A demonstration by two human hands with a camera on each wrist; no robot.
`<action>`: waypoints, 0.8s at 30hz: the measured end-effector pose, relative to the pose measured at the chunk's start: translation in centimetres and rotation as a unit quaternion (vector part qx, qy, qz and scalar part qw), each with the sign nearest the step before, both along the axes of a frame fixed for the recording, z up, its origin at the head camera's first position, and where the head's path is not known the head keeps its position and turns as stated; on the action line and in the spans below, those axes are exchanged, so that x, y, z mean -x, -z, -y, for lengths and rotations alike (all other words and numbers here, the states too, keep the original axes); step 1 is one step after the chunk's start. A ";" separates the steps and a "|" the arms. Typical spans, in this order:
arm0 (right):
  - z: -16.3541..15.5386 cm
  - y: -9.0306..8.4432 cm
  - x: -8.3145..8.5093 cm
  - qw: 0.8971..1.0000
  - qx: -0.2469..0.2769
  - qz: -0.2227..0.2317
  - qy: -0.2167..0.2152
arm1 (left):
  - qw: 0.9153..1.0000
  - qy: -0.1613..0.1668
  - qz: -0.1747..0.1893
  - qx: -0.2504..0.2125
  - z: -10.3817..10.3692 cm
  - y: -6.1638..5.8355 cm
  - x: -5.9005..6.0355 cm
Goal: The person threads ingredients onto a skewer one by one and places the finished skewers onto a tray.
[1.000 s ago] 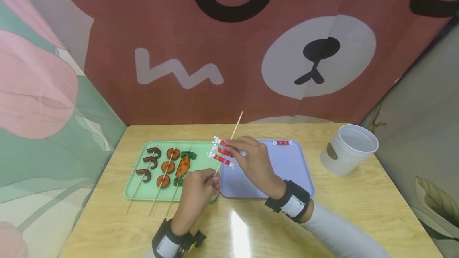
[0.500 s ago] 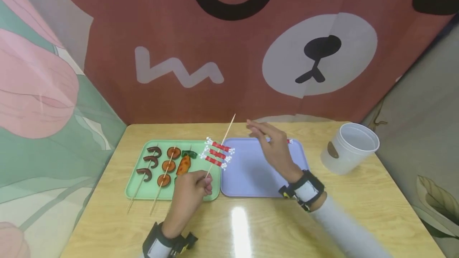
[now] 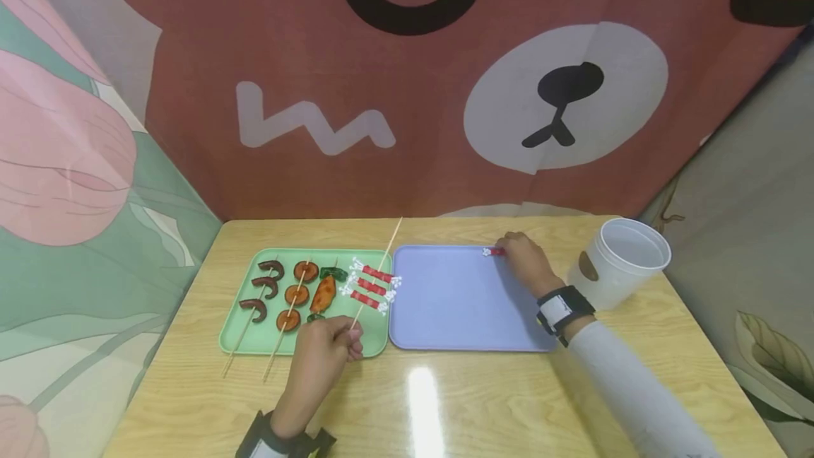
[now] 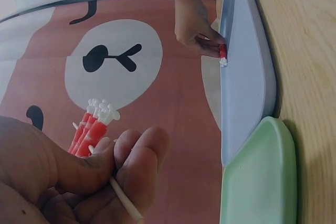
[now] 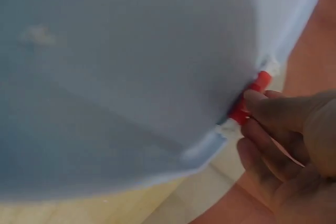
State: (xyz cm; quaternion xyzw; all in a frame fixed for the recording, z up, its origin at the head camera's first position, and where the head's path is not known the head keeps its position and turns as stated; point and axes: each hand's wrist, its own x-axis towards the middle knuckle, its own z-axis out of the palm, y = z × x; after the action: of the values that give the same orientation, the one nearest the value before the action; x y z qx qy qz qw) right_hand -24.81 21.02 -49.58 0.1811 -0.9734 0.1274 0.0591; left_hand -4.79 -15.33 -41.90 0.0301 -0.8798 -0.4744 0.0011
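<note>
Low over the green tray (image 3: 375, 345), my left hand (image 3: 326, 348) pinches a wooden skewer (image 3: 393, 235) near its lower end. Three red pieces with white knobbed ends (image 3: 372, 288) are threaded crosswise on it, and its bare tip points up and away. In the left wrist view the thumb (image 4: 89, 169) presses the stick against the fingers. My right hand (image 3: 529, 264) is at the back right of the lilac tray (image 3: 458, 302). Its thumb and fingers pinch another red piece (image 5: 262, 81) at the tray's rim, partly covering it.
On the green tray lie a skewer of brown curled pieces (image 3: 264, 288), one of round sausage slices (image 3: 297, 295), and one with an orange piece (image 3: 323, 294) between green ones. A translucent bucket (image 3: 610, 274) stands right of the lilac tray, near the right forearm.
My right hand has left the threaded pieces and moved right to the loose red piece, which it now pinches. My left hand has shifted slightly left and down with the skewer.
</note>
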 end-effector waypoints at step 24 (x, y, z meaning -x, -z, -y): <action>7.5 -11.6 -5.5 0.916 0.376 0.140 -0.032 | 0.994 0.073 -0.058 0.059 -1.3 1.1 0.5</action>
State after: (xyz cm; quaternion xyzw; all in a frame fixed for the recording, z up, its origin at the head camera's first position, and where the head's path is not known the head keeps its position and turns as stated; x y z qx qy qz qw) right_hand -19.34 13.57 -38.01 0.1570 -0.8458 0.5096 -0.0184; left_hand -5.32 -14.04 -43.01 -0.0616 -0.9045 -0.4215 0.0199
